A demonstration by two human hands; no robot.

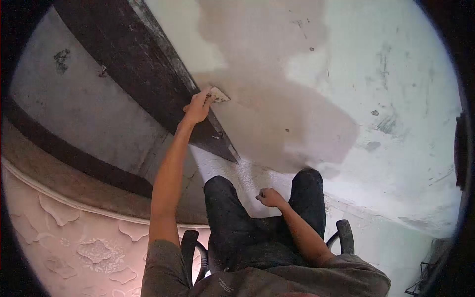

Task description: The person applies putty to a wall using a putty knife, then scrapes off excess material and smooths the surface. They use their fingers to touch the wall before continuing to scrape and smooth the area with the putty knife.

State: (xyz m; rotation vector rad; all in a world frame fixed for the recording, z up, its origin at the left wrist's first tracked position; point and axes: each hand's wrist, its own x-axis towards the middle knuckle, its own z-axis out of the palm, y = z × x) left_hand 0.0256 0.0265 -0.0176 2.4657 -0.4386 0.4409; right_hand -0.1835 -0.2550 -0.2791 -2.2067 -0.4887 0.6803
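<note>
My left hand (198,107) is stretched forward, its fingers wrapped round a scraper (218,95) with a pale, stained blade. The blade lies against the wall (277,74), just right of the dark wooden frame (148,64). Around the blade the wall shows a large brownish patch, with paler greenish areas beside it. My right hand (271,197) is closed and hovers between my knees, touching nothing that I can make out. Whether anything is inside its curled fingers is hidden.
I sit on a chair with dark armrests (345,235). At the lower left lies a pink patterned mattress (89,247). White dust covers the floor (247,180) near my knees. Dark metal objects (423,277) stand at the lower right.
</note>
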